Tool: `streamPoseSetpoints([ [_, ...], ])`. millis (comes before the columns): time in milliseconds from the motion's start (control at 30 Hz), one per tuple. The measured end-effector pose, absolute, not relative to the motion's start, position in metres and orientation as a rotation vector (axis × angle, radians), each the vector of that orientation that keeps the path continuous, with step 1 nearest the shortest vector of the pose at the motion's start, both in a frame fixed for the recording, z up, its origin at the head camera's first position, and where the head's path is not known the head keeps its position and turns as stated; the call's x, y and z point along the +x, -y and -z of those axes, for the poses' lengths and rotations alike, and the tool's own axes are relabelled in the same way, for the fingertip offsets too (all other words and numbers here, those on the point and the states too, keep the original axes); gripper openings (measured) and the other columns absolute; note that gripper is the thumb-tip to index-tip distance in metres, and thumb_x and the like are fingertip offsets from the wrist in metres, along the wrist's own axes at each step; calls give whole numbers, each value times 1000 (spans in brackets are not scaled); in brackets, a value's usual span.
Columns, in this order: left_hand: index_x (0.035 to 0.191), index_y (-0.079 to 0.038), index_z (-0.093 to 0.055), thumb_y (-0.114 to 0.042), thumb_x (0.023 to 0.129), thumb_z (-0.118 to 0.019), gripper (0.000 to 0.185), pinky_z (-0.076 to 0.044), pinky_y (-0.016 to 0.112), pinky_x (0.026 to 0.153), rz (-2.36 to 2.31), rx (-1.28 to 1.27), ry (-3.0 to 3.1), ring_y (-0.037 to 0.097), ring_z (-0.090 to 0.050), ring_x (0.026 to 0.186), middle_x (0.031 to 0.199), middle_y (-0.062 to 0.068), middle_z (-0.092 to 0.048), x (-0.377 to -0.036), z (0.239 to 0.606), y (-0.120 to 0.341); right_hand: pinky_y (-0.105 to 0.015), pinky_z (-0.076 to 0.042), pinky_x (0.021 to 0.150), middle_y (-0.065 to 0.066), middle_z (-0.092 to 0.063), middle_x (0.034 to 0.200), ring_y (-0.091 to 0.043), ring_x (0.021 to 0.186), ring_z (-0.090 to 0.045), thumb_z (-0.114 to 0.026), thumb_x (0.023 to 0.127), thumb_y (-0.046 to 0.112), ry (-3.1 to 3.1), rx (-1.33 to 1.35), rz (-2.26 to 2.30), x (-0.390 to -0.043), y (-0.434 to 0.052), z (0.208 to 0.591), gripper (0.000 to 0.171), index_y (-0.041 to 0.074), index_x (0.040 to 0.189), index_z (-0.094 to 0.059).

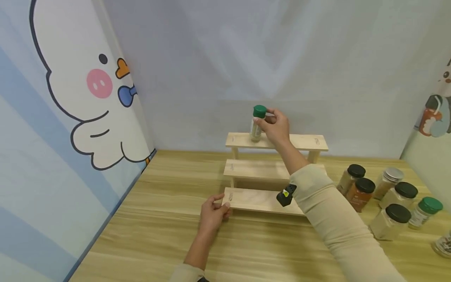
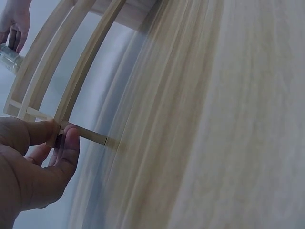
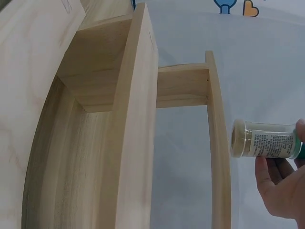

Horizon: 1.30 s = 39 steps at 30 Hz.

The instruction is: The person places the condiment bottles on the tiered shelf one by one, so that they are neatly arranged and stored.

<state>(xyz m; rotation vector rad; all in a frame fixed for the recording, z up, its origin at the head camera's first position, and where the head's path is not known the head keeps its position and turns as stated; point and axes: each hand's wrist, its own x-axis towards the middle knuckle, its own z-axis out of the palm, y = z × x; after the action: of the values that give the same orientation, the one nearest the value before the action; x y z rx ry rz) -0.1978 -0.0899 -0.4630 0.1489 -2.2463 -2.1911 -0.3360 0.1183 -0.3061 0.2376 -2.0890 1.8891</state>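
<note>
My right hand [image 1: 276, 127] grips a green-capped spice jar [image 1: 256, 129] of clear plastic near its top. The jar is upright over the left part of the top board of a three-step wooden rack [image 1: 253, 199]. In the right wrist view, a narrow gap shows between the base of the spice jar [image 3: 267, 139] and the top board [image 3: 220, 143]. With thumb and fingers, my left hand [image 1: 212, 213] pinches the left end of the lowest board. The left wrist view shows the left hand [image 2: 40, 164] at that corner of the rack.
Right of the rack stand several spice jars: black-lidded ones [image 1: 398, 213], a silver-lidded one [image 1: 392, 174] and a green-lidded one [image 1: 430, 205]. Another jar [image 1: 444, 244] is cut off at the right edge. A pale curtain [image 1: 197, 78] hangs behind the wood-grain table [image 1: 148, 235].
</note>
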Motion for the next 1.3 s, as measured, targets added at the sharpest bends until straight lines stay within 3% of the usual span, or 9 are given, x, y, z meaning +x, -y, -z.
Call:
streamPoseSetpoints([
  [267,123,7,-50,3,87,-62,39,-55,34,69,2232,133,2217,28,-64,75,83,17,-61,-200,464,88,-41,-44,92,-20,-60,116,-28,106,-57,-70,85,14,2188,340,-1865,-341,-113,311,51,1,130,-49],
  [633,123,6,-51,1,87,-63,39,-55,30,65,2215,139,2209,26,-64,72,81,16,-61,-200,467,86,-43,-41,95,-18,-56,123,-28,113,-53,-67,88,23,2298,400,-1772,-339,-119,314,56,5,135,-44],
  [933,125,6,-49,0,88,-62,40,-55,34,69,2232,174,2201,29,-64,75,84,18,-61,-194,468,85,-37,-43,94,-15,-51,129,-26,117,-48,-67,87,21,2235,285,-1836,-305,-128,308,58,9,137,-42],
  [1300,126,6,-48,1,88,-61,40,-55,34,69,2214,167,2215,29,-64,76,85,19,-61,-197,465,86,-41,-43,93,-17,-50,130,-28,117,-48,-66,88,19,2228,266,-1833,-266,-147,321,54,6,135,-44],
])
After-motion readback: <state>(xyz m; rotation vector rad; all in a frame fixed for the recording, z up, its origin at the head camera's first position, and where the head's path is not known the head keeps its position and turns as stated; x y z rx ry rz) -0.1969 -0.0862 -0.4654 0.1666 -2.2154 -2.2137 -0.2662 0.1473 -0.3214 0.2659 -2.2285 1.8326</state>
